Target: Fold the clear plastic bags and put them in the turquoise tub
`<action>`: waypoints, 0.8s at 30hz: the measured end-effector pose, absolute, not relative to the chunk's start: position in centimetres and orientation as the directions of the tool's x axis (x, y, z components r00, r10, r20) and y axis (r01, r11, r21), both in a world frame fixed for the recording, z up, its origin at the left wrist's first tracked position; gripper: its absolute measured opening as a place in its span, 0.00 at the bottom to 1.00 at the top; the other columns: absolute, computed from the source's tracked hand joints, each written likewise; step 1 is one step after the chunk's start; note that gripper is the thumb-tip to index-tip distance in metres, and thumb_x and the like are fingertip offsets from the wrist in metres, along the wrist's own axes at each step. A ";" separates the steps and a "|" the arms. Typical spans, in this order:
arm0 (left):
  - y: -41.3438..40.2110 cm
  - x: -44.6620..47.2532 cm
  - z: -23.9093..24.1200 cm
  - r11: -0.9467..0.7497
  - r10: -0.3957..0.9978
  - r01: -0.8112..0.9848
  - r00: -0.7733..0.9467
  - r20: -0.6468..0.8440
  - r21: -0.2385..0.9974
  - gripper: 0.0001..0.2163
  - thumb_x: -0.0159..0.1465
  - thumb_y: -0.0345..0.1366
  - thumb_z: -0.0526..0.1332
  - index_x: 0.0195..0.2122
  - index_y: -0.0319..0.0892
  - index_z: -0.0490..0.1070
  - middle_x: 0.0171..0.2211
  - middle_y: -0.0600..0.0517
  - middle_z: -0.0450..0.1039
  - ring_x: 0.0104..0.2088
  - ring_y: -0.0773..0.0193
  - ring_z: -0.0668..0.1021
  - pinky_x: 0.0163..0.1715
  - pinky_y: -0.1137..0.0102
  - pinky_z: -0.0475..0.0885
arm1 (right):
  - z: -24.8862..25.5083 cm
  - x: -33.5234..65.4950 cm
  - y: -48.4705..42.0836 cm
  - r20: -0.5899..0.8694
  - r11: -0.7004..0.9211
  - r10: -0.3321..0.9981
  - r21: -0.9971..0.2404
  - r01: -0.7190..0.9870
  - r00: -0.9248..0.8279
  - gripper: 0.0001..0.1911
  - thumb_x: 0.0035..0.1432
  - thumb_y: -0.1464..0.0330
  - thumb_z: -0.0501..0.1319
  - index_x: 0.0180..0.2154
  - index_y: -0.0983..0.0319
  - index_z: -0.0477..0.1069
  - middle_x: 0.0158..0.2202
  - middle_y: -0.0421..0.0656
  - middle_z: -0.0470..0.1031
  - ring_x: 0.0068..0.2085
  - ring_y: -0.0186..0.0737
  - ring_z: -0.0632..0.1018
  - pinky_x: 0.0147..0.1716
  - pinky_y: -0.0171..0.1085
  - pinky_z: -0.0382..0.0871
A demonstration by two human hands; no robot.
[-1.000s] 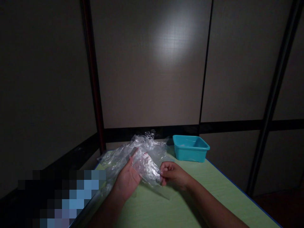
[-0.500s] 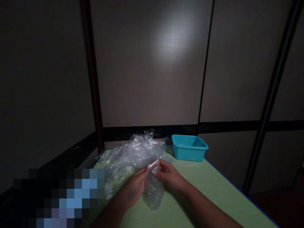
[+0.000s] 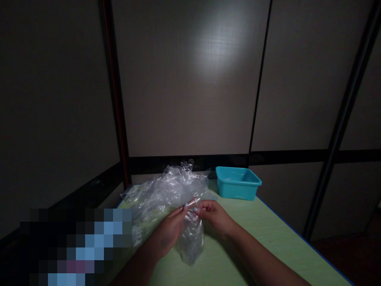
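My left hand and my right hand meet over the green table, fingertips pinching the top edge of a small clear plastic bag. The bag hangs down from my fingers and its lower end rests on the table. Just behind my hands lies a crumpled heap of clear plastic bags, spreading toward the table's far left corner.
A turquoise plastic tub stands at the table's far edge, right of the heap. Dark panelled walls close in behind and on the left. A blurred patch covers the lower left. The table's blue right edge drops to a dark floor.
My hands came together from apart and now pinch the bag's top edge. The bag went from spread flat between them to hanging down.
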State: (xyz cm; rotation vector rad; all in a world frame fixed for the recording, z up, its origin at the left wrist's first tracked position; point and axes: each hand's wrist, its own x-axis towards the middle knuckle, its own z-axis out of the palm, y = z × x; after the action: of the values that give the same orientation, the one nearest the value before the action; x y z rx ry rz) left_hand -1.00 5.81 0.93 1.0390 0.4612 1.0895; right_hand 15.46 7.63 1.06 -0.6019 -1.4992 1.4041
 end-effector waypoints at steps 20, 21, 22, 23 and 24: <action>5.5 -1.1 1.2 0.036 0.879 -0.520 0.422 0.220 0.854 0.20 0.59 0.42 0.65 0.51 0.40 0.71 0.54 0.46 0.68 0.60 0.50 0.62 0.60 0.60 0.53 | -0.4 15.5 8.7 0.381 0.392 0.889 -0.920 -0.005 -0.256 0.09 0.47 0.70 0.62 0.34 0.59 0.65 0.32 0.40 0.70 0.36 0.40 0.72 0.38 0.39 0.65; 5.4 -1.1 1.3 0.025 0.881 -0.521 0.414 0.227 0.853 0.20 0.60 0.41 0.64 0.52 0.41 0.71 0.56 0.47 0.67 0.61 0.52 0.60 0.61 0.61 0.51 | -0.4 15.7 8.9 0.395 0.410 0.893 -0.912 0.028 -0.216 0.09 0.47 0.71 0.60 0.35 0.59 0.65 0.32 0.40 0.69 0.37 0.40 0.71 0.38 0.40 0.64; 5.4 -1.2 1.4 0.016 0.884 -0.524 0.405 0.233 0.852 0.20 0.60 0.41 0.64 0.52 0.42 0.70 0.57 0.48 0.65 0.62 0.52 0.58 0.61 0.61 0.50 | -0.3 16.0 9.0 0.408 0.424 0.895 -0.904 0.058 -0.180 0.10 0.48 0.71 0.59 0.36 0.59 0.65 0.32 0.40 0.69 0.37 0.41 0.71 0.39 0.40 0.64; 5.3 -1.2 1.5 0.011 0.887 -0.530 0.397 0.237 0.848 0.20 0.60 0.41 0.63 0.53 0.42 0.70 0.58 0.49 0.64 0.63 0.53 0.56 0.62 0.61 0.48 | -0.2 16.1 9.0 0.420 0.435 0.895 -0.897 0.083 -0.152 0.10 0.49 0.71 0.58 0.37 0.58 0.64 0.32 0.40 0.69 0.38 0.41 0.71 0.40 0.41 0.63; 5.3 -1.3 1.6 0.014 0.890 -0.539 0.391 0.236 0.842 0.20 0.60 0.41 0.64 0.53 0.42 0.70 0.58 0.49 0.64 0.63 0.53 0.56 0.62 0.61 0.47 | -0.1 16.2 9.0 0.430 0.444 0.893 -0.890 0.102 -0.133 0.10 0.51 0.70 0.57 0.38 0.58 0.64 0.33 0.40 0.69 0.38 0.41 0.71 0.41 0.41 0.63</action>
State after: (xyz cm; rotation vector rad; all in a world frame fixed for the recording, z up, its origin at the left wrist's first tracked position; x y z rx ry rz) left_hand -1.26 5.27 1.59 1.0572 0.4156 1.1634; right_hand 16.24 8.99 -0.11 -0.9007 -1.5631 0.8729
